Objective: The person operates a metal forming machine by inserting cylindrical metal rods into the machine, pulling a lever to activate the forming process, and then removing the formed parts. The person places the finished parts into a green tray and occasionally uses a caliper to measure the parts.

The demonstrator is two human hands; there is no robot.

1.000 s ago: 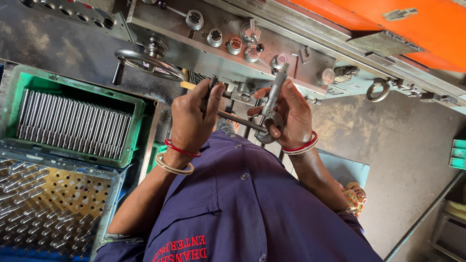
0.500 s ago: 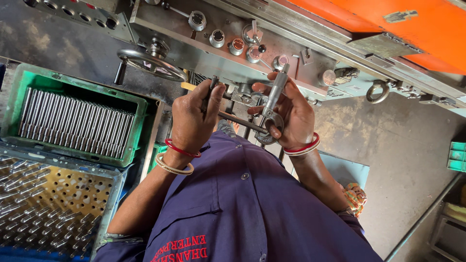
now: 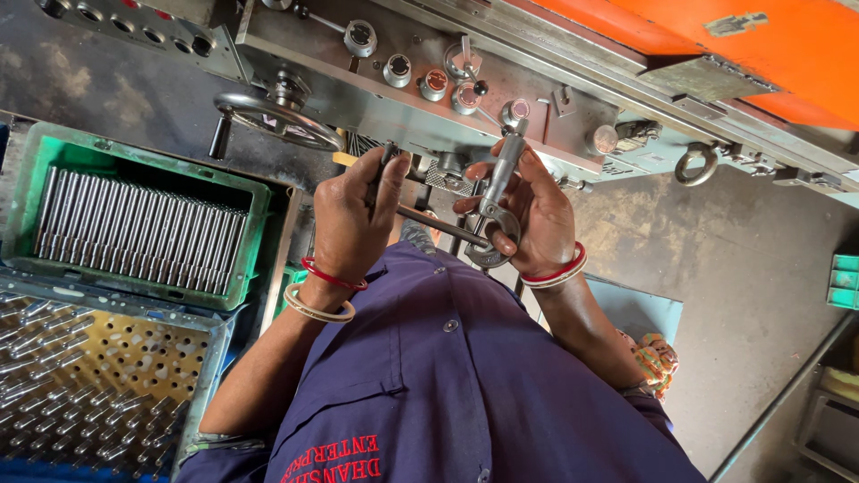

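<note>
Here I see the machine [image 3: 501, 98] cut off at the top edge; before its front edge my left hand [image 3: 351, 224] grips a thin rod [image 3: 438, 225], whose end is hidden inside the micrometer [image 3: 494, 210] clasped by my right hand [image 3: 537, 219].

green crate [image 3: 27, 192], navy shirt [image 3: 465, 385], orange machine cover [image 3: 716, 45], red bangles [image 3: 333, 275]

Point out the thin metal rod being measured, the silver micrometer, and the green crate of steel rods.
Thin metal rod [image 3: 438, 225], head view, bare middle of its shaft.
Silver micrometer [image 3: 501, 174], head view, its straight barrel.
Green crate of steel rods [image 3: 253, 192], head view, its right rim.
</note>
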